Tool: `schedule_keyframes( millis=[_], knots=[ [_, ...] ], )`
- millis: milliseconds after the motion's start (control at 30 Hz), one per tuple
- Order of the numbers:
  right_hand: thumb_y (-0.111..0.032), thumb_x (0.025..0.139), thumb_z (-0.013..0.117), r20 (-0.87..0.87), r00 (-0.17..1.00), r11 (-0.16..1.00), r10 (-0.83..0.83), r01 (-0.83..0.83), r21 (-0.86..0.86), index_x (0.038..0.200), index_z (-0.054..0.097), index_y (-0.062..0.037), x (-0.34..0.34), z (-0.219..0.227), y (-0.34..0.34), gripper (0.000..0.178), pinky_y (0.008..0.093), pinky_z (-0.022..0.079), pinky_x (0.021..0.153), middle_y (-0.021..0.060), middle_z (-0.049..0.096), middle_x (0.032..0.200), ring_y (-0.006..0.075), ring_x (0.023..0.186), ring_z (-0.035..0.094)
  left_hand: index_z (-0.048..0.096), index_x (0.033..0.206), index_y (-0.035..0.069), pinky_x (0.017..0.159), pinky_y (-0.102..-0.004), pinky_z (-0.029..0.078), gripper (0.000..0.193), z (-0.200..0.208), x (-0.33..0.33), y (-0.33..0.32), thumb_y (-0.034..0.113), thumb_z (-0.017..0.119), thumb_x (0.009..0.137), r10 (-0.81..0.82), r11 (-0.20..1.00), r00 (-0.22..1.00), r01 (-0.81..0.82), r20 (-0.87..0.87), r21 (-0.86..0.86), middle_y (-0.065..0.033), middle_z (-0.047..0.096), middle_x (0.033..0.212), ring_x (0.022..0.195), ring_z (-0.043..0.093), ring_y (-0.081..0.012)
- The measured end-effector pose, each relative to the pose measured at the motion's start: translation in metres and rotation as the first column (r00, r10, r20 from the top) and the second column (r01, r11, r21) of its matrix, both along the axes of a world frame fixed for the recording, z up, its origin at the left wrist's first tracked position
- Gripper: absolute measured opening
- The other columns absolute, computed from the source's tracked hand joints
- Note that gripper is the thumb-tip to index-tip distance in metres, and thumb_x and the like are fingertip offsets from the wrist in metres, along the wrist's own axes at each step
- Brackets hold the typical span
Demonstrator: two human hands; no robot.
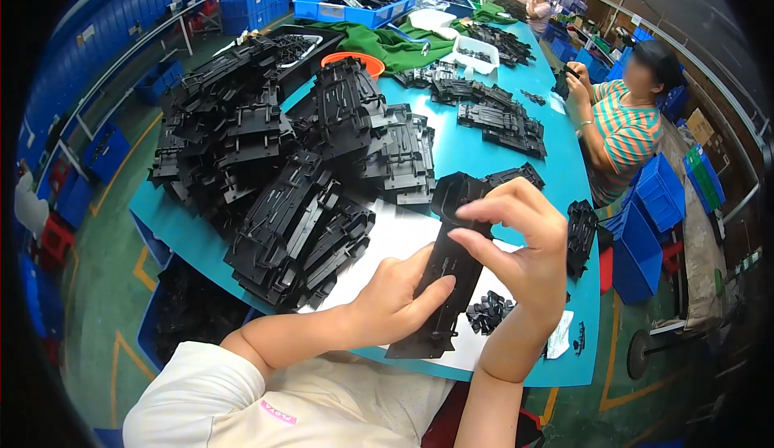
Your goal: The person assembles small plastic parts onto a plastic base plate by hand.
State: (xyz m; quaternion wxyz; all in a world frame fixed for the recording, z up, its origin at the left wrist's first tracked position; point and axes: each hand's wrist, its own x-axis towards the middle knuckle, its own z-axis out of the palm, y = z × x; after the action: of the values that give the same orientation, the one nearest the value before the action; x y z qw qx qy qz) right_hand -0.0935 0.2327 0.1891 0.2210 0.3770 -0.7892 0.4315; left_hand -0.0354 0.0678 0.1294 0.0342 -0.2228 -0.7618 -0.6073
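Observation:
A long black moulded plastic part (451, 267) stands tilted in front of me, its cupped end up and away. My left hand (399, 295) grips it round the lower half, with the thumb lying across its face. By the upper end, my right hand (528, 242) is curled in a pinch, thumb and forefinger tips close together at the part's edge. Whether a small piece sits between those tips I cannot make out. Below the right hand, a heap of small black plastic pieces (488, 313) lies on a white sheet (379, 242).
Stacks of similar black parts (282, 222) crowd the left of the turquoise table (439, 138). Farther back are an orange bowl (355, 63), green cloth (411, 45), a white tray (476, 55) and a blue crate (355, 3). A co-worker (625, 118) sits at the right edge.

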Motion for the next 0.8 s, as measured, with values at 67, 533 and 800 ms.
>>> schedule_keyframes(
  millis=[67,533,800],
  knots=[
    [-0.004,0.061,0.081,0.009,1.0,1.0,-0.006,0.006,-0.028,0.089,0.069,-0.0031,0.001,0.01,0.011,0.03,0.0268,0.047,0.061,0.006,0.062,0.081,0.016,0.071,0.058,0.048,0.121,-0.003,0.064,-0.0302,0.053,0.032,-0.001,0.002,-0.001,0.013,0.05,0.093,-0.031,0.986,0.998,0.021,0.061,0.165,-0.0113,0.069,0.085,0.072,0.068,-0.0177],
    [0.002,0.064,0.076,-0.065,0.998,1.0,-0.001,0.003,0.022,0.077,0.065,-0.0011,-0.004,0.002,0.018,0.017,0.0305,0.048,0.062,0.0085,0.061,0.076,0.0222,0.071,0.061,0.051,0.118,-0.004,0.076,-0.0257,0.049,0.031,-0.002,0.009,-0.005,0.016,0.051,0.095,-0.027,0.936,0.988,-0.027,0.149,0.35,-0.0093,0.064,0.1,0.087,0.06,-0.0101],
    [-0.004,0.06,0.08,-0.071,0.996,0.986,-0.061,0.049,-0.157,0.098,0.064,-0.0022,0.01,0.015,0.052,0.041,0.0256,0.047,0.068,0.0086,0.061,0.087,0.0164,0.075,0.057,0.054,0.111,-0.003,0.07,-0.0237,0.049,0.023,-0.014,-0.03,0.006,0.01,0.054,0.092,0.033,0.928,0.981,-0.101,0.192,0.358,-0.0065,0.064,0.096,0.08,0.059,-0.0079]
  ],
)
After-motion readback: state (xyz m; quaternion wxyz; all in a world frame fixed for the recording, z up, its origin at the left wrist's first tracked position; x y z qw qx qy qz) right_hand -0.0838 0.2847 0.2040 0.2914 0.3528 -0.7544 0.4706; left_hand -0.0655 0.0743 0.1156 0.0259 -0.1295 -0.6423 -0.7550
